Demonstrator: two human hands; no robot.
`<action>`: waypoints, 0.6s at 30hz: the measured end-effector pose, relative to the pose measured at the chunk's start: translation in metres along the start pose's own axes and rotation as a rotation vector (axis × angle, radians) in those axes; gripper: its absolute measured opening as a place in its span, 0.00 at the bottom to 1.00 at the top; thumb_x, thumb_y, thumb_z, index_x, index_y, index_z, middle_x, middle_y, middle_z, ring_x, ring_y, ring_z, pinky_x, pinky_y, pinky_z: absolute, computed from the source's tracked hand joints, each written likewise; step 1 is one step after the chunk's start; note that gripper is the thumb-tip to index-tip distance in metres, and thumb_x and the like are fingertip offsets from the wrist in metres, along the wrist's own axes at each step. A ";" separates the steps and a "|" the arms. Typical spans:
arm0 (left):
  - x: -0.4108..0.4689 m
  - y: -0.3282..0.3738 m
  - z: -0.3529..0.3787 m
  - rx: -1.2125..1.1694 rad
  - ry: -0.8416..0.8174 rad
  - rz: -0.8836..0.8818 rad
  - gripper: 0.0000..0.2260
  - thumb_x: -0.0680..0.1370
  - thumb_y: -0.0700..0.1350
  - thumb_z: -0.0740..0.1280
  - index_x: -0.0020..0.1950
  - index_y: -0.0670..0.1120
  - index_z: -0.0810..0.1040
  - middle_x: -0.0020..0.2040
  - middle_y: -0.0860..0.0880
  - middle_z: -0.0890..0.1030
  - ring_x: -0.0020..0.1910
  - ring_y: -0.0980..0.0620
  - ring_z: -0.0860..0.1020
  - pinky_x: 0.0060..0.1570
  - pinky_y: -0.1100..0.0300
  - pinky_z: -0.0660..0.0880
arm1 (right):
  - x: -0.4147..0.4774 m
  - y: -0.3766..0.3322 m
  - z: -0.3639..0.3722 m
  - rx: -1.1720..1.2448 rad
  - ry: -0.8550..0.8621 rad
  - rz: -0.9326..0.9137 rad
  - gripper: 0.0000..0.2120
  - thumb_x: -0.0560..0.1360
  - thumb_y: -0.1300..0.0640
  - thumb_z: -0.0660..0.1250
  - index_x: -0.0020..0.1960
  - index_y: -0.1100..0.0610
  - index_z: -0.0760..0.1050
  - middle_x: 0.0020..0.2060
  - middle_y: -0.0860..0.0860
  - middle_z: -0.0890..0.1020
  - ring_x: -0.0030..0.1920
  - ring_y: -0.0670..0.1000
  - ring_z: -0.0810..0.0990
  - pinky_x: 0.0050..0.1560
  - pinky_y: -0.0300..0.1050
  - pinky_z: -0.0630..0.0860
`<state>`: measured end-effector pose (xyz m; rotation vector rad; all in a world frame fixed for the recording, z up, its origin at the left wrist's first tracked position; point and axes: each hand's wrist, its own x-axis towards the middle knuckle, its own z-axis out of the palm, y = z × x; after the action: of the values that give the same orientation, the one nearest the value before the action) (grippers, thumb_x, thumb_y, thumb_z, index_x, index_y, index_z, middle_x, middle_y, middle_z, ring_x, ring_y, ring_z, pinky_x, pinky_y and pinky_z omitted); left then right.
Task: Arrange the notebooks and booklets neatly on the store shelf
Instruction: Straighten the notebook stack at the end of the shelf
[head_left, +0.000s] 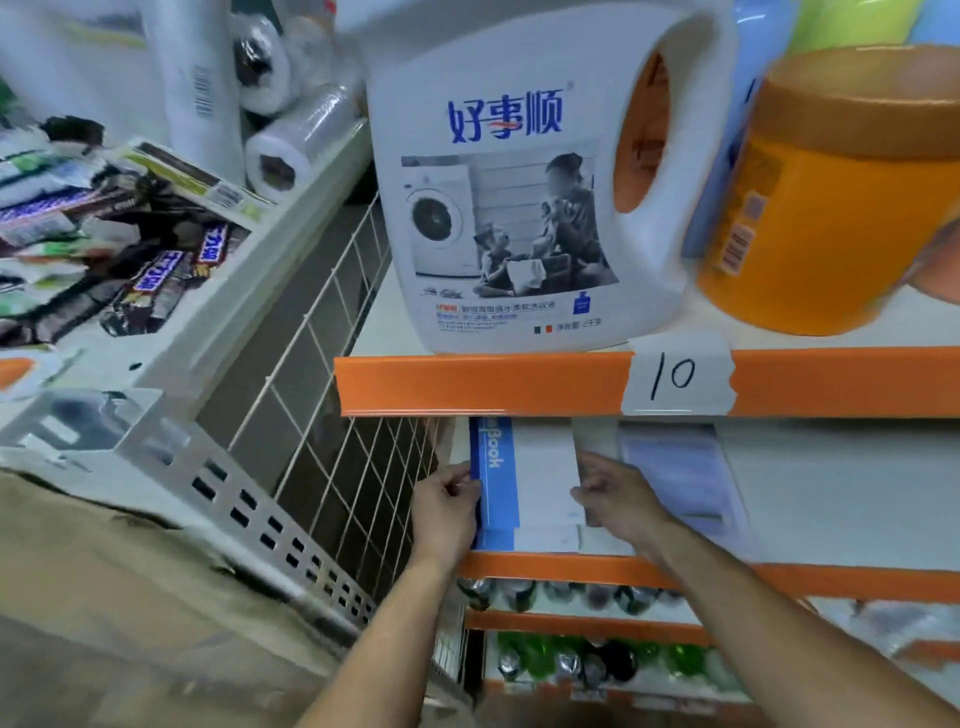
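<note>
A white notebook with a blue spine strip (524, 483) lies flat on the second shelf (831, 499), at its left end, on top of a small stack. My left hand (447, 506) grips its left spine edge, thumb on top. My right hand (621, 499) holds its right edge with curled fingers. To the right lies a pale lilac booklet (680, 473), partly blurred. The far ends of the notebooks are hidden under the upper shelf's orange strip (467, 384).
Above stand a white detergent jug (519, 182) and an orange tub (841, 192). A white wire grid (332, 395) closes the shelf's left side. Snack bars (156, 280) and wrapped rolls (291, 156) fill the left unit. Bottles (571, 660) stand on lower shelves.
</note>
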<state>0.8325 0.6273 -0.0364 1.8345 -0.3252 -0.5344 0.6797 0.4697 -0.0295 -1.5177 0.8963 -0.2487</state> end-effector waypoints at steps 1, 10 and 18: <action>0.001 -0.002 -0.001 -0.002 -0.003 -0.005 0.10 0.79 0.35 0.69 0.57 0.46 0.84 0.47 0.54 0.86 0.48 0.55 0.83 0.49 0.60 0.81 | 0.001 0.001 0.001 -0.001 -0.016 0.013 0.26 0.79 0.71 0.64 0.59 0.38 0.74 0.35 0.52 0.78 0.37 0.46 0.77 0.36 0.33 0.74; 0.011 -0.025 0.002 0.130 -0.050 0.002 0.12 0.80 0.36 0.66 0.60 0.47 0.82 0.57 0.54 0.76 0.50 0.62 0.76 0.54 0.61 0.79 | 0.007 0.024 0.015 -0.078 0.080 0.106 0.20 0.77 0.72 0.68 0.65 0.55 0.79 0.34 0.49 0.81 0.41 0.50 0.78 0.44 0.38 0.76; 0.015 -0.029 0.006 0.179 -0.104 -0.067 0.15 0.82 0.38 0.64 0.68 0.45 0.78 0.65 0.51 0.74 0.60 0.53 0.76 0.64 0.54 0.76 | 0.010 0.032 0.018 -0.150 0.158 0.122 0.15 0.76 0.70 0.70 0.60 0.57 0.80 0.35 0.48 0.81 0.38 0.47 0.81 0.41 0.40 0.79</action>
<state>0.8414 0.6245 -0.0681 1.9994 -0.3933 -0.6662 0.6860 0.4801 -0.0654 -1.5901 1.1512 -0.2185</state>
